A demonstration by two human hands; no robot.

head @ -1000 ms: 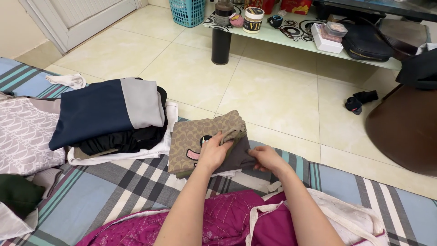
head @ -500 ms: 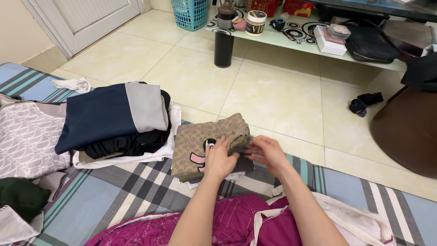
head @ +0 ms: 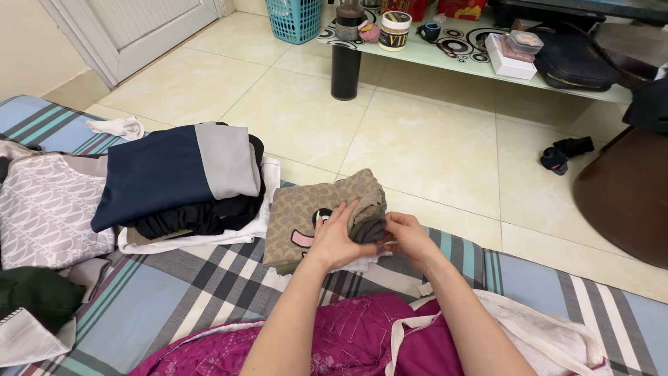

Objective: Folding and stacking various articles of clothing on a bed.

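Note:
A small stack of folded clothes lies on the plaid mat in front of me, topped by a folded brown patterned garment (head: 299, 209) with a cartoon face. My left hand (head: 336, 235) lies flat on that garment, fingers over its right edge. My right hand (head: 406, 236) pinches a folded dark grey piece (head: 371, 230) at the stack's right side, pressed against my left hand's fingertips. White fabric peeks out under the stack.
A taller pile topped by a navy and grey garment (head: 170, 170) sits to the left. A pale patterned cloth (head: 45, 209) and a dark green item (head: 38, 296) lie far left. Magenta fabric (head: 334, 334) covers my lap. Beyond are tiled floor, a glass table (head: 452, 52), a teal basket (head: 292, 17), a brown seat (head: 623, 198).
My right hand has folded the dark grey piece inward from the right, bunching it against the stack under my left hand. The view has shifted slightly.

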